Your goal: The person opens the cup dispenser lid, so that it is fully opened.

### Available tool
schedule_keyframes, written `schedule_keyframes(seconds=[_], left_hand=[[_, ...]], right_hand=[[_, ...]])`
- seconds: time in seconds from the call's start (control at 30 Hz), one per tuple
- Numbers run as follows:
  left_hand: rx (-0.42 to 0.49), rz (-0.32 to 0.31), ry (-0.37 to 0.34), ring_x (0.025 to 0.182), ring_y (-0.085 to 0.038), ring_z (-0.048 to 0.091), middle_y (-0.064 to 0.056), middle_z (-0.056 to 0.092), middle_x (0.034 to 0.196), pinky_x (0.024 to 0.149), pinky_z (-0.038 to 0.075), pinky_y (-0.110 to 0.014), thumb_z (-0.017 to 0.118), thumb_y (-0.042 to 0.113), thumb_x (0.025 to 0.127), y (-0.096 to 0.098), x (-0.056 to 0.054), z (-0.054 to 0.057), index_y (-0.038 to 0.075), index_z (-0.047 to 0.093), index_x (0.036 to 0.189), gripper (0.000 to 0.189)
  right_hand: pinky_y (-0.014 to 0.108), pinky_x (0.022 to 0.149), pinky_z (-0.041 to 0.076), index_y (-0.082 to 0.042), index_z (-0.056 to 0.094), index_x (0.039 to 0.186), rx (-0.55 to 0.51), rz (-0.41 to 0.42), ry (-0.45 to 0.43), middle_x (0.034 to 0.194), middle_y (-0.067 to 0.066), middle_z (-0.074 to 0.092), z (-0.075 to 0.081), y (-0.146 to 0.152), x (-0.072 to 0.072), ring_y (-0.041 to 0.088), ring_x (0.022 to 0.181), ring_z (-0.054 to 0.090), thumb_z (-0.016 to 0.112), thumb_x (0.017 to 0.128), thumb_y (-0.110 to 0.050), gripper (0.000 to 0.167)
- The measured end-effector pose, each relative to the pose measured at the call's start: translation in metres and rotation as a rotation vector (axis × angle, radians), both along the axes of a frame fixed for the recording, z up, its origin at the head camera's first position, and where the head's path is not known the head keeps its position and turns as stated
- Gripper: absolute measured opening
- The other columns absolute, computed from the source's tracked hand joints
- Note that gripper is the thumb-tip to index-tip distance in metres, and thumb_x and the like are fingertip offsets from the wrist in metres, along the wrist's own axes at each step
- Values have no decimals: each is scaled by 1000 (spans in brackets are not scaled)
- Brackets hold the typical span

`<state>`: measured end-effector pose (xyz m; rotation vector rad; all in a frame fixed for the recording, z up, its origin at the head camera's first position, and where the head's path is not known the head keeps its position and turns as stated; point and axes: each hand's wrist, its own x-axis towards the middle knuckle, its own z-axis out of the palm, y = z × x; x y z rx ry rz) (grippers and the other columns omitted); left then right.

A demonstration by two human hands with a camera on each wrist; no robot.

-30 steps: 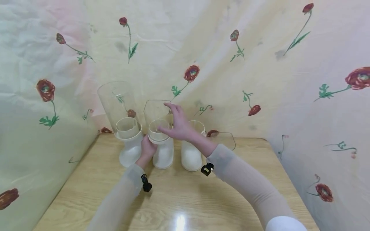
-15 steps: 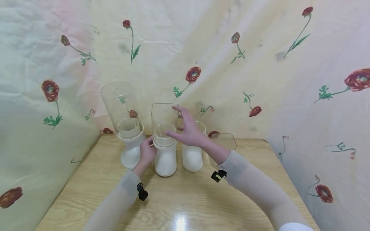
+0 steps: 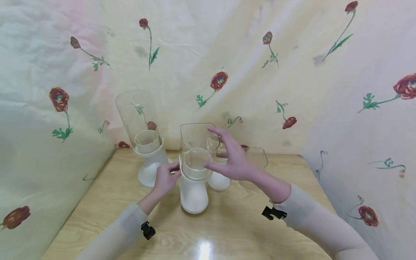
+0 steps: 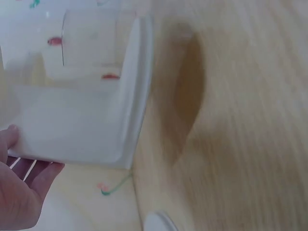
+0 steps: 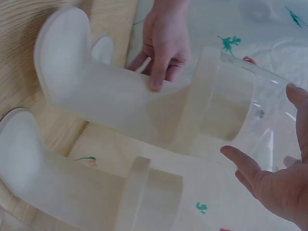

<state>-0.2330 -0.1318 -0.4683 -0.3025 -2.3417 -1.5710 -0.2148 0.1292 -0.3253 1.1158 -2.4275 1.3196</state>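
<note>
A white boot-shaped base (image 3: 194, 196) with a raised collar stands out in front, and a clear cylinder (image 3: 196, 137) sits over its collar. My left hand (image 3: 166, 178) grips the base's neck from the left, its thumb on top in the right wrist view. Around the clear cylinder from the right curve the thumb and fingers of my right hand (image 3: 236, 161). In the left wrist view the sole of the base (image 4: 137, 96) stands apart from its shadow, off the table.
At the back left, a similar white base (image 3: 152, 162) bears a tall clear cylinder (image 3: 136, 108). Another white base (image 3: 219, 181) stands behind my right hand. A loose clear cylinder (image 3: 256, 157) rests near the flowered cloth (image 3: 292, 90) backdrop.
Both hands have brought the base and its clear cylinder to the right and nearer to me, away from the row. The other bases have stayed put.
</note>
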Motion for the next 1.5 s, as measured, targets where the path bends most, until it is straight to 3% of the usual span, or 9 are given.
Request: schedule_keyframes(seconds=[0.23,0.47,0.67,0.97,1.3,1.5], left_hand=[[-32,-95,-2,92,-37,80,-22,81,103,81,68,-32,75,-7,91,8,26,7,-4,79,113,23],[30,-176,-24,91,-37,80,-22,81,101,79,68,-29,77,-5,91,25,40,-5,-3,80,113,22],[70,-277,-61,93,-36,80,-24,80,106,80,67,-27,77,-3,92,40,46,-13,-5,77,119,27],[87,-302,-78,94,-38,80,-24,80,105,81,67,-27,76,-6,92,53,55,-26,-6,77,118,26],[89,-329,-66,94,-37,80,-25,80,105,79,67,-26,77,-4,92,57,55,-30,-6,78,115,23],[78,-313,-74,92,-33,80,-23,80,104,77,67,-25,78,-3,91,56,55,-31,-5,78,114,23]], right_hand=[[36,87,68,-17,33,163,46,37,-9,167,9,36,10,20,19,38,149,45,93,82,-12,101],[44,90,68,-18,31,164,63,69,-19,167,8,35,3,40,39,41,148,45,92,83,-11,102],[49,88,68,-23,32,164,108,15,-13,165,6,38,0,58,50,40,147,47,93,83,-15,101],[42,86,68,-19,32,164,150,8,23,166,8,37,-11,70,58,36,149,45,95,79,-14,105],[34,92,66,-11,31,164,114,40,8,168,13,34,-16,78,61,31,151,43,95,77,-7,108],[33,93,66,-13,31,164,103,64,2,168,16,33,-18,79,60,29,151,42,95,78,-8,108]])
